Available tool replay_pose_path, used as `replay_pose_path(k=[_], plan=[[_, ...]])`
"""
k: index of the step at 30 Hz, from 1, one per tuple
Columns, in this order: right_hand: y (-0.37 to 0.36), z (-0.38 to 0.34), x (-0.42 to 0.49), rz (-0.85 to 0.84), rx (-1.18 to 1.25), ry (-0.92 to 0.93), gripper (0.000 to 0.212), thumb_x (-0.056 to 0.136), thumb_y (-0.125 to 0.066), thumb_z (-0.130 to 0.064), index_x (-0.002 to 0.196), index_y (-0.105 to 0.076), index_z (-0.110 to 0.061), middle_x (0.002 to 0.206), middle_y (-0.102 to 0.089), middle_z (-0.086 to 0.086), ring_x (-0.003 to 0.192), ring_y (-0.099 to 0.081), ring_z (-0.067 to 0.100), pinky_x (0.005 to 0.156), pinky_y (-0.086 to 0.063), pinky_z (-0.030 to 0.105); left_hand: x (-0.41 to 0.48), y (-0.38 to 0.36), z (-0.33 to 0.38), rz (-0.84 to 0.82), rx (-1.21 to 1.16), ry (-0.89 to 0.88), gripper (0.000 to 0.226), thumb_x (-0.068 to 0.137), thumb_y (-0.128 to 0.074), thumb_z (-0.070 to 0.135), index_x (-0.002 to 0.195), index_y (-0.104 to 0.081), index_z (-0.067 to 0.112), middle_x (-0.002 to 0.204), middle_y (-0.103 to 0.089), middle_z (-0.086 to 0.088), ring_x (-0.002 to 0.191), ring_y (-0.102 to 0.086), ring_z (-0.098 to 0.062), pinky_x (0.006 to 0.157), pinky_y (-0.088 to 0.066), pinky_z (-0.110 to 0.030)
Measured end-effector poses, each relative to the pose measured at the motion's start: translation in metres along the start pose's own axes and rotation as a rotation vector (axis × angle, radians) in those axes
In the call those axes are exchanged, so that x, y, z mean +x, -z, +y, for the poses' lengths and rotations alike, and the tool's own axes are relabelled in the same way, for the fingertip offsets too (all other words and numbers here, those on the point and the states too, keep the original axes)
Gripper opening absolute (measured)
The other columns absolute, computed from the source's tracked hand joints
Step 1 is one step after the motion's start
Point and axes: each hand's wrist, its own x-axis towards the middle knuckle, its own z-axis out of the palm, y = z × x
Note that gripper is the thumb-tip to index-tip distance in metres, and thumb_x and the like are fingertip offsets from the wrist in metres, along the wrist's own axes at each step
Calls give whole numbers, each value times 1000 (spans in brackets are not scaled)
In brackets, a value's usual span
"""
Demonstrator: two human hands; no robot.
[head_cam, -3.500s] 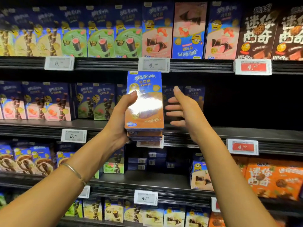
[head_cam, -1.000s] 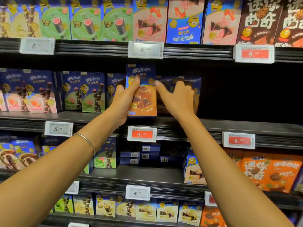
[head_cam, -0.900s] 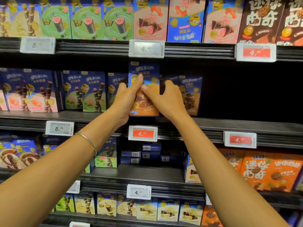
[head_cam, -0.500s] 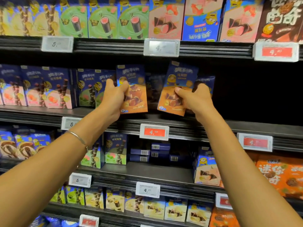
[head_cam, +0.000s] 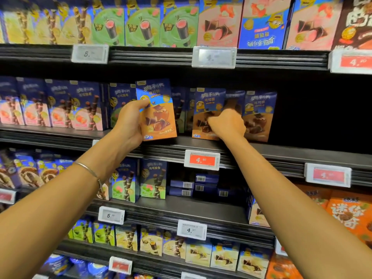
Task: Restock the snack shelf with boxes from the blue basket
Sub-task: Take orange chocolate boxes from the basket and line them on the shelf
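Note:
My left hand (head_cam: 130,121) grips a blue-and-orange snack box (head_cam: 158,113), upright at the front edge of the middle shelf (head_cam: 165,147). My right hand (head_cam: 226,123) grips a second box (head_cam: 207,109) of the same kind, standing on that shelf a little further right. A third matching box (head_cam: 258,115) stands just right of my right hand. The blue basket is out of view.
Blue-and-pink boxes (head_cam: 56,107) fill the middle shelf's left side; its right end (head_cam: 322,117) is dark and bare. Red price tags (head_cam: 202,160) hang on the shelf rail. Green and pink boxes line the top shelf; orange boxes (head_cam: 346,214) sit lower right.
My hands have parted: the right one took a box off the stack in my left hand, carried it right and set it upright on the shelf. The left hand still holds its box.

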Motion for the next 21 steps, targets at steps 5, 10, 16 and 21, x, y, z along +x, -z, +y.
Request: replay_pose_path(k=[5,10,16,21], plan=[[-14,-9,6,-3,-114,24,80,83,-66,-45,149,-31,-18,141,-52,14,113,-60,38,72,-45,37,-8,3,3,-23,-68,31,35,108,-53,30,138,-60,12,133,-73,-14,116,-74,-33,89,-61,-52],[-24,-11,9,-6,-120,57,93,88,-65,-49,158,-14,-15,163,-19,18,142,-36,45,103,-44,52,-13,2,3,-34,-82,36,40,109,-51,28,144,-59,10,131,-74,-14,113,-74,-32,87,-61,-52],[-18,-11,7,-75,-136,74,79,86,-65,-43,151,-27,-17,148,-45,18,118,-58,42,85,-55,46,-11,-2,2,-49,-73,42,27,109,-52,29,126,-66,13,126,-76,-14,114,-75,-34,92,-61,-54],[-1,-2,-19,110,44,144,50,87,-59,-64,97,-48,-16,101,-56,3,90,-57,26,68,-44,36,-13,-15,0,-60,-52,31,30,109,-52,31,130,-65,13,125,-77,-14,112,-75,-33,96,-60,-55]])
